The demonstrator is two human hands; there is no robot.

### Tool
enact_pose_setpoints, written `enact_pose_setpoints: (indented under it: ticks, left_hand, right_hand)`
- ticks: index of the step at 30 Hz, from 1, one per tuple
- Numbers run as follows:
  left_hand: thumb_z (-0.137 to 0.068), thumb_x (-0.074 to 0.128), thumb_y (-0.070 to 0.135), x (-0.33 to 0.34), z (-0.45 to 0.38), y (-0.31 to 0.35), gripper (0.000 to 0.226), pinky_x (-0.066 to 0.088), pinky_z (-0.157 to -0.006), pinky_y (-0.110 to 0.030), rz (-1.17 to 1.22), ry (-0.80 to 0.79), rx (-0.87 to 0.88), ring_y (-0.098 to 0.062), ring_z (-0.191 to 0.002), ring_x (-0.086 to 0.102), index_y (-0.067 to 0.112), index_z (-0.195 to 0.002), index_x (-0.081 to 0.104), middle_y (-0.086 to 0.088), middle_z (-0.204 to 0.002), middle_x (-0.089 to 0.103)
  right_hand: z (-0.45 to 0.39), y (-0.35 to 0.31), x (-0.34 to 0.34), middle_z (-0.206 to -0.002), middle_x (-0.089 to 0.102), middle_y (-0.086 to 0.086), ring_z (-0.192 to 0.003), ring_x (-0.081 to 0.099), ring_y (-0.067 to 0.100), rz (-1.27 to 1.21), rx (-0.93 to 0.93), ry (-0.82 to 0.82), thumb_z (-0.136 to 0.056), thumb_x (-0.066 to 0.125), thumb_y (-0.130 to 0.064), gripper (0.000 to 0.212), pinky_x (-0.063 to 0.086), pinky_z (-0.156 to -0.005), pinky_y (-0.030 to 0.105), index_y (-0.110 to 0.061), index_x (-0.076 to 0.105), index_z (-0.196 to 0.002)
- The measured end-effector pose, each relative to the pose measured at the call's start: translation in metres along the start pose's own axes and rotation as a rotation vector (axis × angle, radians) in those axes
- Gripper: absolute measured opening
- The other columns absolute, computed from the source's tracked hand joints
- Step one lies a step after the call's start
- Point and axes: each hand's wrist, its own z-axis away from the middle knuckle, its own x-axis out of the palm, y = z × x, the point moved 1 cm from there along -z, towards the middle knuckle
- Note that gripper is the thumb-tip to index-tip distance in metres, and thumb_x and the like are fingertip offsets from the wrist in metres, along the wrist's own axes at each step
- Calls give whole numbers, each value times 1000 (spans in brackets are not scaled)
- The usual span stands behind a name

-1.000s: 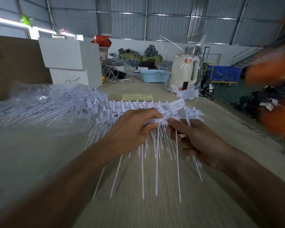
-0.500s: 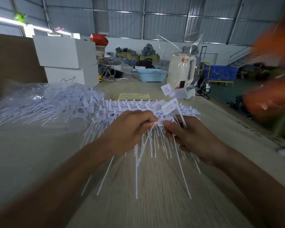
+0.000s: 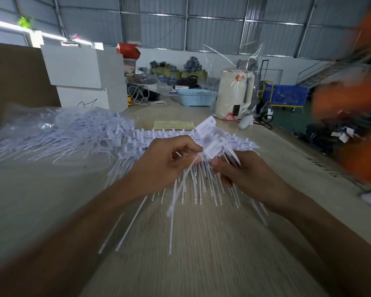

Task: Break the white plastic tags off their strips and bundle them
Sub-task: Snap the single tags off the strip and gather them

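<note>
No writing can be read; the print on the yellow-green paper slip (image 3: pixel 173 124) is too blurred. The left hand (image 3: pixel 163 166) pinches a strip of white tags (image 3: pixel 198 166) above the table (image 3: pixel 201 254), their thin tails pointing toward the person. The right hand (image 3: pixel 246 174) grips loose tags (image 3: pixel 212 142), flat heads tilted up and away. A loose tag heap (image 3: pixel 69 133) lies to the left.
</note>
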Motion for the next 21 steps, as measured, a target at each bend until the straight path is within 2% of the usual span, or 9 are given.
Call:
enact_pose_setpoints:
  ticks: [3, 6, 9, 11, 13, 15, 17, 19, 21]
  left_hand:
    - [-89, 73, 11, 0, 0, 0, 15, 55, -75, -25, 19, 6, 16, -1, -81, 68, 11, -103, 76, 6, -92, 75]
    - [-91, 71, 12, -3, 0, -4, 13, 52, -71, -27, -76, -37, 76, -6, -79, 68, 11, -103, 76, 4, -90, 75]
    - [-91, 67, 15, -5, 2, -9, 16, 43, -66, -13, -210, -88, 168, 7, -73, 58, 11, -103, 76, 13, -90, 69]
    - [-91, 66, 14, -4, 3, -10, 12, 44, -66, -23, -314, -134, 227, 3, -74, 48, 13, -99, 75, 13, -82, 61]
    - [-91, 66, 15, -2, 4, -12, 8, 50, -66, -37, -345, -148, 256, -10, -77, 53, 14, -96, 72, 10, -81, 60]
    - [-92, 68, 17, 0, 3, -15, 16, 54, -76, -44, -341, -139, 214, -17, -90, 63, 15, -107, 73, 3, -97, 71]
    - [-90, 72, 20, 0, 3, -16, 25, 54, -83, -44, -297, -113, 145, -18, -98, 65, 21, -115, 71, 1, -107, 73]
    - [-86, 73, 26, 2, 4, -14, 27, 54, -81, -40, -232, -86, 88, -13, -91, 66, 33, -111, 67, 6, -101, 73]
    - [-83, 76, 28, 5, 4, -11, 26, 53, -78, -32, -161, -48, 42, -6, -87, 66, 35, -105, 62, 13, -94, 71]
  right_hand:
    - [0, 1, -1, -52, 53, -2, -47, 44, 9, -70, 19, -26, -102, 52, -35, 46, 36, -53, 14, -12, 68, -66]
    - [2, -2, -1, -55, 51, -2, -49, 42, 7, -158, -14, -51, -97, 56, -39, 43, 35, -54, 14, -18, 66, -61]
    - [3, -4, 2, -52, 48, -6, -45, 39, 4, -141, -23, -124, -96, 53, -41, 42, 31, -48, 11, -14, 69, -68]
    - [3, -4, 1, -53, 48, -6, -47, 40, 7, -85, -19, -119, -98, 49, -44, 44, 33, -51, 14, -15, 70, -71]
    - [2, -4, -1, -55, 48, -4, -49, 41, 9, -26, -15, -71, -94, 46, -51, 47, 34, -52, 16, -18, 70, -71]
    - [1, -3, -3, -51, 45, -7, -44, 37, 6, -31, 14, -6, -98, 45, -47, 50, 31, -48, 12, -14, 69, -70]
    - [0, -2, -3, -47, 42, -8, -41, 33, 5, -100, 62, 38, -103, 43, -39, 51, 29, -45, 11, -7, 64, -71]
    - [0, -2, -3, -48, 44, -6, -42, 34, 6, -181, 81, 37, -105, 41, -36, 49, 30, -44, 14, -6, 60, -72]
    - [1, -4, -2, -53, 50, 1, -43, 38, 11, -224, 93, 27, -106, 41, -38, 47, 31, -42, 19, -9, 60, -73]
